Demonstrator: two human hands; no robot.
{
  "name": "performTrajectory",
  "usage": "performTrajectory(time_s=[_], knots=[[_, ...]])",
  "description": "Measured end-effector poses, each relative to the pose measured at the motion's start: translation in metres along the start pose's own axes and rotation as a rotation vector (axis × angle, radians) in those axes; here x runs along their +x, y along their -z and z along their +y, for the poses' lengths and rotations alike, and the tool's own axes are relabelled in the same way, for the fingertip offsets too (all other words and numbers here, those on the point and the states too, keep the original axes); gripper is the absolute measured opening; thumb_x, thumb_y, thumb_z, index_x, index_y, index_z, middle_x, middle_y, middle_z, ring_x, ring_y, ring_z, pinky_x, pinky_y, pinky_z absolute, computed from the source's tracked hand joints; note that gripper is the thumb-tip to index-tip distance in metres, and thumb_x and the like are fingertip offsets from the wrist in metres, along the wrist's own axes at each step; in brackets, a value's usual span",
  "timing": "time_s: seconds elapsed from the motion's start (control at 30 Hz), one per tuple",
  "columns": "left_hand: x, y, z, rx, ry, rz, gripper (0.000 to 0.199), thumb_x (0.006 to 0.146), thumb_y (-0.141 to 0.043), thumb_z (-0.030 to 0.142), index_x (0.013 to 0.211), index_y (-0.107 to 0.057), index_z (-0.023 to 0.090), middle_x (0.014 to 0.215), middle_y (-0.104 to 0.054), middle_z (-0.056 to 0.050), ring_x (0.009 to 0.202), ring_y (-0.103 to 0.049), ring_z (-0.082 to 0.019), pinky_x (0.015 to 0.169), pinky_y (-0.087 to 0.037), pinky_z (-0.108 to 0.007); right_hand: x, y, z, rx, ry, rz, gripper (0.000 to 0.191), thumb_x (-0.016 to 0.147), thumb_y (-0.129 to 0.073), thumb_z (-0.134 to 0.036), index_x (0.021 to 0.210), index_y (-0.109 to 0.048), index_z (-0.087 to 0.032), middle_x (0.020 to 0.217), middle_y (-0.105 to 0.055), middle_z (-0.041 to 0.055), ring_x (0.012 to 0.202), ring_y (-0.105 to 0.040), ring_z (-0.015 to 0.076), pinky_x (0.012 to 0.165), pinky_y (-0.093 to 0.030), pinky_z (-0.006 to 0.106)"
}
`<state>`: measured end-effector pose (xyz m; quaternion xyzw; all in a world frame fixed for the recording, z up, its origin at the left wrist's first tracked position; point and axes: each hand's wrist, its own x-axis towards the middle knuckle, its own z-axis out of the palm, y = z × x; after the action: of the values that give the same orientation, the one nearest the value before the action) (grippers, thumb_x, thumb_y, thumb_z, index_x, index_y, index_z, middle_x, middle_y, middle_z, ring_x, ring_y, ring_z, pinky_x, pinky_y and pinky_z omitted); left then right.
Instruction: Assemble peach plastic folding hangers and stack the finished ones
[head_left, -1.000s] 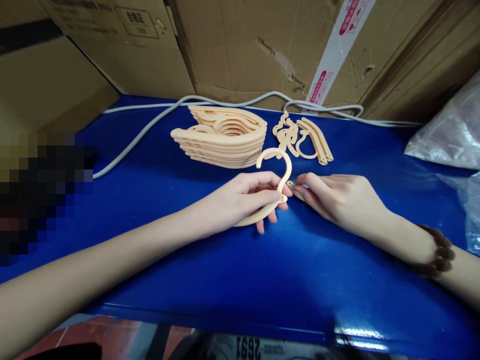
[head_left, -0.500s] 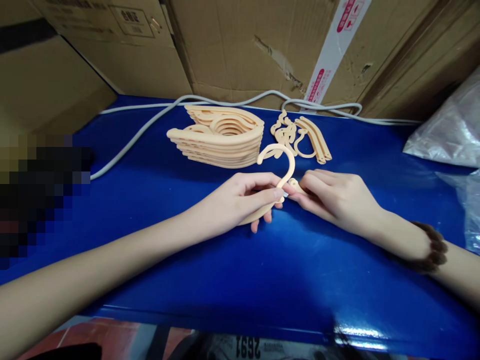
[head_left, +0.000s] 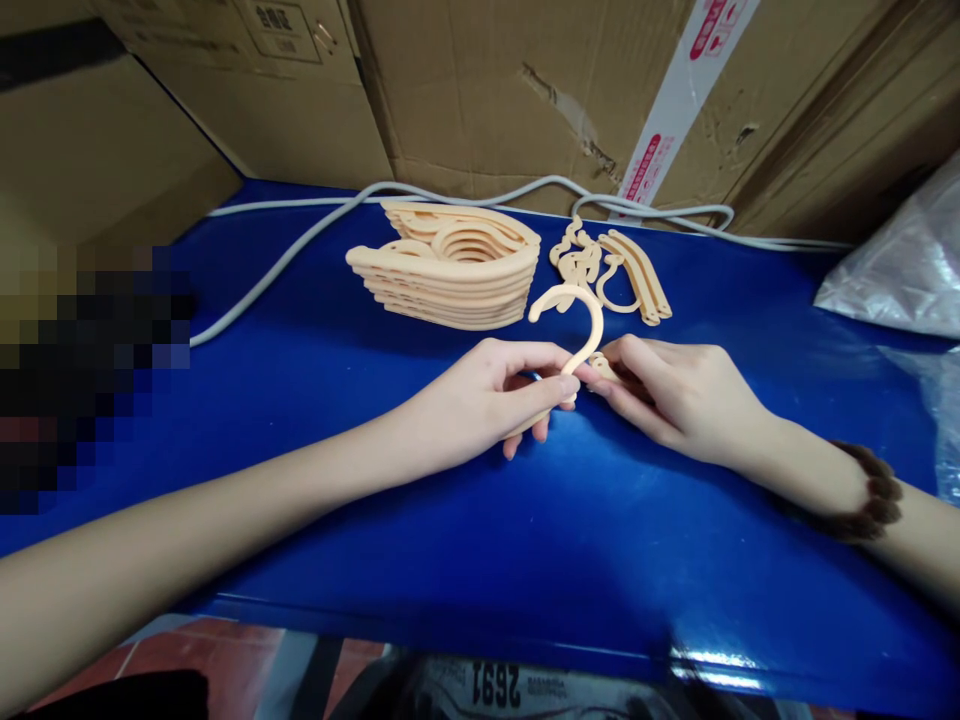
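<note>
My left hand (head_left: 510, 395) pinches a cream plastic hook (head_left: 592, 320) at its base, its curve pointing up; a cream arm piece shows below the thumb. Just to the right, my right hand (head_left: 667, 395) is closed round another cream piece (head_left: 602, 368), of which only the rounded end shows. The fingertips of both hands nearly meet. Behind my left hand stands a stack of cream hangers (head_left: 450, 270). Loose cream hooks (head_left: 577, 260) and a few straight arm pieces (head_left: 637, 275) lie to the right of the stack.
A white cable (head_left: 285, 262) runs along the back of the blue table (head_left: 480, 560). Cardboard boxes (head_left: 465, 90) stand behind it. At the right edge lies a clear plastic bag (head_left: 907, 260). A dark, pixelated area covers the left edge.
The view has shifted slightly, moving the stack and loose parts a little to the right in the picture. Both hands keep their holds, with the hook and the other piece still close together.
</note>
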<state>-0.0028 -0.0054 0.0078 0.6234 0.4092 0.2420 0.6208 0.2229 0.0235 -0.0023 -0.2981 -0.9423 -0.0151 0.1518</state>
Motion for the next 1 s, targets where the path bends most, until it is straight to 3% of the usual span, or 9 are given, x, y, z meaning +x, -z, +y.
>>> performTrajectory(time_s=[0.5,0.63,0.83,1.0], knots=[[-0.0029,0.0005,-0.0058,0.114,-0.089,0.032,0.032,0.094,-0.053,0.03,0.122,-0.066,0.021,0.059,-0.053,0.004,0.049,-0.048,-0.008,0.041,-0.043,-0.014,0.0024,-0.0002,0.0014,0.001,-0.063,-0.05,0.03,0.101,-0.037,-0.042,0.081,-0.045,-0.02,0.067,-0.057,0.0005,0.054,-0.049,0.0115,0.051,-0.031,0.023],[-0.0016,0.0004,-0.0028,0.06,-0.043,0.007,0.03,0.093,-0.054,0.027,0.118,-0.068,0.018,0.057,-0.053,0.004,0.046,-0.048,-0.007,0.04,-0.042,-0.013,0.0014,-0.0006,0.0028,0.026,-0.049,-0.069,0.024,0.098,-0.042,-0.036,0.08,-0.043,-0.02,0.065,-0.054,-0.0008,0.052,-0.046,0.0104,0.051,-0.03,0.022],[0.0013,0.0014,0.0003,-0.111,0.139,-0.008,0.034,0.093,-0.052,0.027,0.121,-0.066,0.015,0.059,-0.06,0.002,0.038,-0.049,-0.006,0.038,-0.041,-0.015,0.0009,0.0003,0.0034,0.049,-0.064,-0.097,0.021,0.096,-0.042,-0.035,0.087,-0.05,-0.019,0.069,-0.058,0.001,0.056,-0.051,0.0118,0.053,-0.032,0.023],[0.0014,0.001,0.002,-0.133,0.127,-0.005,0.032,0.089,-0.055,0.022,0.117,-0.068,0.013,0.06,-0.059,0.002,0.04,-0.052,-0.006,0.042,-0.044,-0.015,0.0007,0.0008,0.0029,0.071,-0.084,-0.098,0.019,0.096,-0.042,-0.035,0.089,-0.05,-0.019,0.07,-0.06,0.0013,0.056,-0.052,0.012,0.054,-0.034,0.023]])
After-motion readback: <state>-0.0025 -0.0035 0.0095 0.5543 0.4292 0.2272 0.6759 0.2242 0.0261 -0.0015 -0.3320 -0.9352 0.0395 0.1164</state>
